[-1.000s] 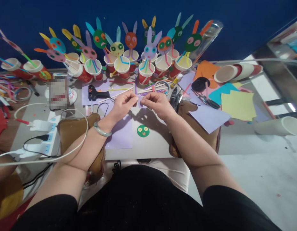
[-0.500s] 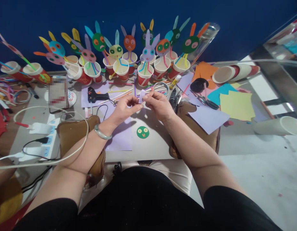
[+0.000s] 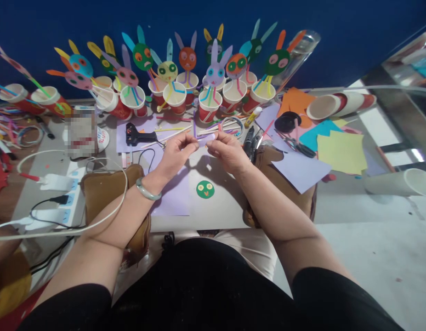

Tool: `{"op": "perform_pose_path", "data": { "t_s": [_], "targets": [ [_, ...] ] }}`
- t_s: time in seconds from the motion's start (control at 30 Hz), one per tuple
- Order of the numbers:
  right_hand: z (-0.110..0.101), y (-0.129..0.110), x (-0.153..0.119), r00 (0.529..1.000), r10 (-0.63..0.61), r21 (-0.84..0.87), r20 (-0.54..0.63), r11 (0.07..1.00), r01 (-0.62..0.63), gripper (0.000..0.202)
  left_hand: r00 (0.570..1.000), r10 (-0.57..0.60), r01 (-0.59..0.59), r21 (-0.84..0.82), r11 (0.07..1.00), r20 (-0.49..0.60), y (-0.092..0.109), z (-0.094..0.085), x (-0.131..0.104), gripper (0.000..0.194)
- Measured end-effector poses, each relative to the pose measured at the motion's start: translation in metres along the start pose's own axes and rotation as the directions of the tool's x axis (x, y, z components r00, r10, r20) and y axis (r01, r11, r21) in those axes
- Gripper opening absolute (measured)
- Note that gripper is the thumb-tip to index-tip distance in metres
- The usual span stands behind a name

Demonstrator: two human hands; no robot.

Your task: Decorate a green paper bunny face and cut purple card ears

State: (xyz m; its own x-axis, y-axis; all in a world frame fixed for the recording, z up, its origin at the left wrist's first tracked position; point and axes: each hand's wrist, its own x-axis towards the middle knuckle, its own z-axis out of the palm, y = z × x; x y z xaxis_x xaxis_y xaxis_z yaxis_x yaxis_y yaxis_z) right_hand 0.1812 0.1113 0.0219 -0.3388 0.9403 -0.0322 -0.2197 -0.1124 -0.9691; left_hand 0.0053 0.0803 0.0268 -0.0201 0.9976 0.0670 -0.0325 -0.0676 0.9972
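Observation:
Between my two hands stretches a small piece of light purple paper (image 3: 206,139), lying nearly level above the table. My left hand (image 3: 180,154) pinches its left end between thumb and fingers. My right hand (image 3: 228,152) pinches its right end the same way. Below them on the table lies a green paper disc (image 3: 205,189) with two pale yellow eyes and a small orange mouth. A sheet of purple paper (image 3: 171,197) is under and beside my left wrist. A black glue gun (image 3: 140,135) rests to the left of my left hand.
Red-and-white paper cups (image 3: 210,106) holding rabbit-faced paper figures line the back. On the right are coloured paper sheets (image 3: 340,151), scissors (image 3: 304,148) and stacked cups (image 3: 325,106). A power strip (image 3: 72,195) with a looping white cable stands left. Brown cushions (image 3: 111,186) lie beneath my forearms.
The purple paper has turned from upright to nearly level, its ends now held in both hands. My hands have barely moved. The view has shifted slightly.

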Motion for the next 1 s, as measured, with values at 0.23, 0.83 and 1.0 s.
{"op": "perform_pose_path", "data": {
  "t_s": [0.23, 0.83, 1.0],
  "targets": [
    [0.0030, 0.0002, -0.0002, 0.998, -0.061, 0.059, -0.033, 0.996, 0.063, 0.040, 0.996, -0.061, 0.068, -0.106, 0.992, 0.073, 0.0005, 0.0034, -0.0029, 0.012],
    [0.0084, 0.0044, -0.0019, 0.992, -0.115, 0.064, -0.047, 0.991, 0.118, 0.052, 0.996, -0.086, 0.086, -0.073, 0.994, 0.004, 0.0061, 0.0078, -0.0041, 0.012],
    [0.0084, 0.0046, -0.0016, 0.990, -0.125, 0.069, -0.063, 0.989, 0.129, 0.052, 0.996, -0.084, 0.087, -0.104, 0.991, 0.026, 0.0043, 0.0070, -0.0034, 0.008]
  ]
}}
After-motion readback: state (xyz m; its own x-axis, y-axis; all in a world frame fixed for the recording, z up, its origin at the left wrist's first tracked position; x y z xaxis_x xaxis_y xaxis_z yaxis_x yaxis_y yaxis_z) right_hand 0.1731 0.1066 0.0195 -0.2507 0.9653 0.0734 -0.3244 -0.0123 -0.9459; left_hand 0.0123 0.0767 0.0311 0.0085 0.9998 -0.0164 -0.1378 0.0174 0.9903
